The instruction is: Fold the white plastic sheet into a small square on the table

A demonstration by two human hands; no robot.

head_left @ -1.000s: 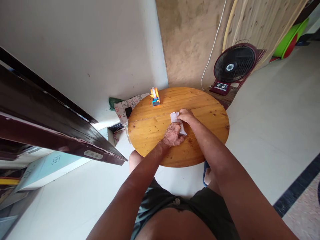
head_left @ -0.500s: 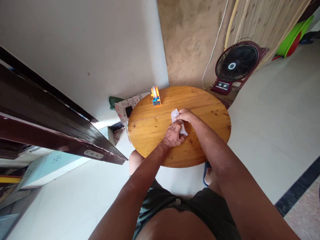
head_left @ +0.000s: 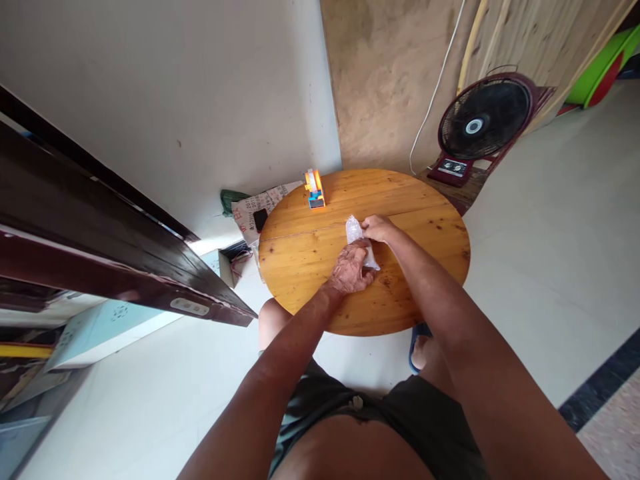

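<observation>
A small bundle in bubble wrap [head_left: 354, 230] lies on the round wooden table [head_left: 300, 267], close to its middle. Across its lower part, my left hand [head_left: 351, 268] is closed round it and holds it against the tabletop. At the bundle's upper right edge is my right hand [head_left: 377, 228], its fingers bent and pressed together by the wrap. Whether those fingertips pinch anything is too small to see. What the wrap contains is hidden. An orange and blue tape dispenser [head_left: 315, 189] with a roll of tape stands at the table's far edge.
A dark red fan [head_left: 484, 123] stands beyond the table on the right. On the left, a dark wooden door [head_left: 200, 293] reaches toward the table. A black phone [head_left: 261, 220] lies on a printed sack [head_left: 245, 217] behind the table's left edge.
My right hand's fingers have drawn back to the wrap's right edge, baring more of its upper end. My left hand stays on the bundle. The whole view has shifted slightly.
</observation>
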